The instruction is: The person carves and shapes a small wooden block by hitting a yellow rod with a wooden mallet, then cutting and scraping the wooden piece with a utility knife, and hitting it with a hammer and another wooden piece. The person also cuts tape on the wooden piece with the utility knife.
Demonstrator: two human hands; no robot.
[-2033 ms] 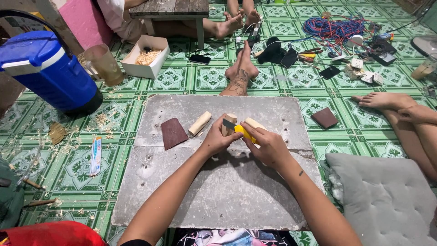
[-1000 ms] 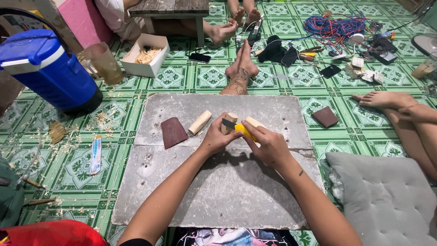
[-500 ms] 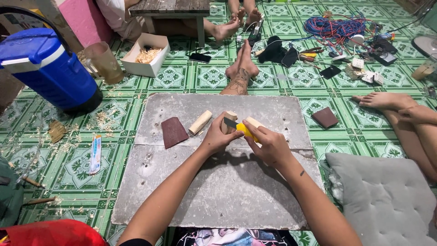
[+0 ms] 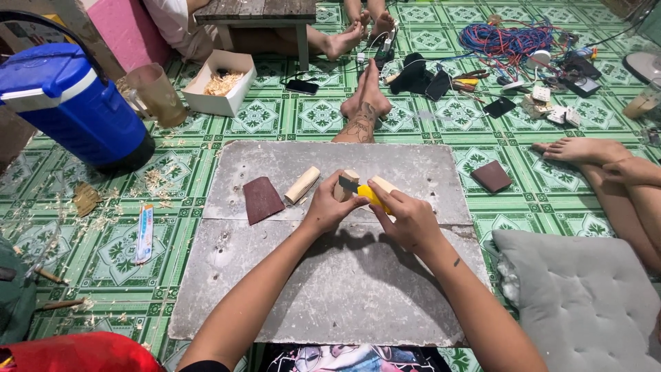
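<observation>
Over grey slab [image 4: 330, 296] on green tiled floor [image 4: 103, 255], both hands meeting at far-centre. Left hand [image 4: 329, 207] closed around small pale wooden block [image 4: 345, 184], block standing out above thumb and fingers, held just off slab surface. Right hand [image 4: 411, 219] closed on yellow-handled knife [image 4: 368, 193], dark blade crossing toward block and touching or nearly touching its right side; exact contact not discernible. Both grips clamped, neither slack.

Just left of left hand, lying on slab: short light wooden dowel [image 4: 303, 184], and beside it dark red-brown sandpaper piece [image 4: 261, 200]. Second sandpaper piece [image 4: 491, 176] on floor tile right of slab. Blue cooler [image 4: 76, 110] and cloudy plastic jug [image 4: 157, 93] far left; white cardboard box [image 4: 220, 86] with shavings behind. Grey cushion [image 4: 578, 296] near right. Bare feet of other persons beyond slab and at right edge.

Against frames from two seconds back: hands, block and knife in same place and same hold; no shift noted in dowel or sandpaper.
</observation>
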